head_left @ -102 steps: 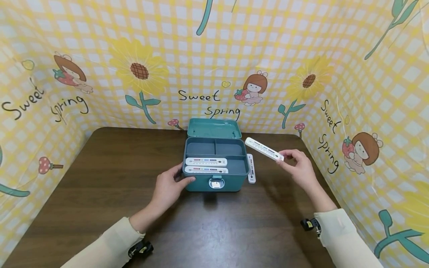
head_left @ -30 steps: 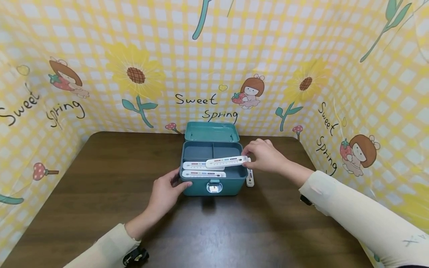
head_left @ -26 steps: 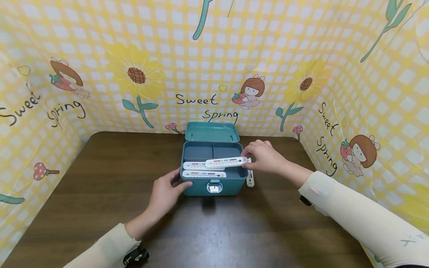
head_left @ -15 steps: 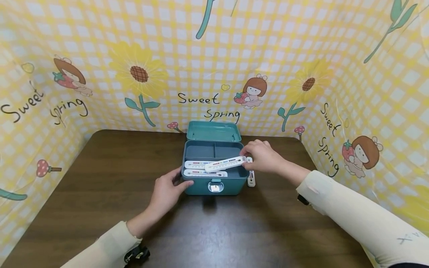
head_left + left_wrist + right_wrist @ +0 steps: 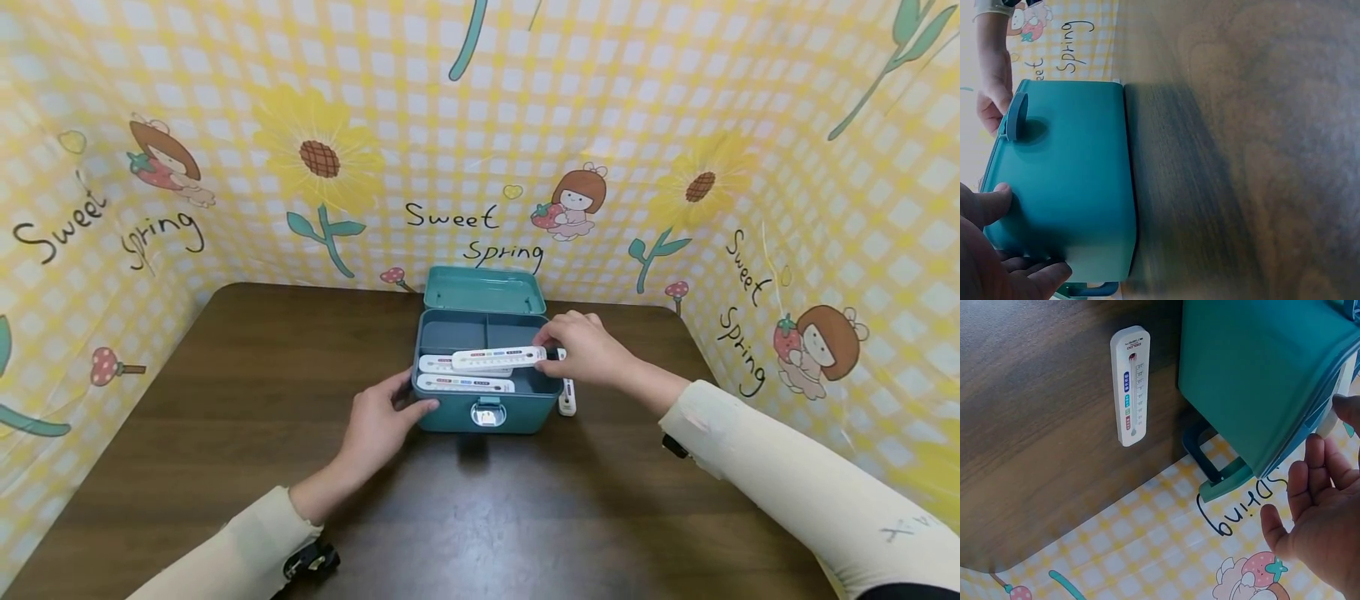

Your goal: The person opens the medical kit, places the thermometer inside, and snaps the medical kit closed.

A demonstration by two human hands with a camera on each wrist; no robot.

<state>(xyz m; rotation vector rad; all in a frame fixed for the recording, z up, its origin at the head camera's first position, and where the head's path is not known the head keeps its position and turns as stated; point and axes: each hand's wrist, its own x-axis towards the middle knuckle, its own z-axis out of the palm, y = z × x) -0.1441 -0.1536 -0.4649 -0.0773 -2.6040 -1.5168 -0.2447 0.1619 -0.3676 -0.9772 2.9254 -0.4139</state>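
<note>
A teal storage box stands on the table, its lid folded back. My left hand grips its left front corner, thumb on the front wall and fingers along the side. Between the thumb and fingers of my right hand is the right end of a white thermometer, held over the tray's front compartment. Its left part overlaps a second thermometer lying there; whether they touch I cannot tell. Another thermometer lies along the compartment's front wall. In the right wrist view, one more thermometer lies on the table.
Two rear compartments sit behind the front one. A clasp is on the box's front. The brown table meets a yellow checked cloth at the back and sides. A folded handle is behind the box.
My right hand has brought the thermometer leftward from right of the box to over the front compartment. In the last half second the thermometer has turned more level. My left hand keeps its grip.
</note>
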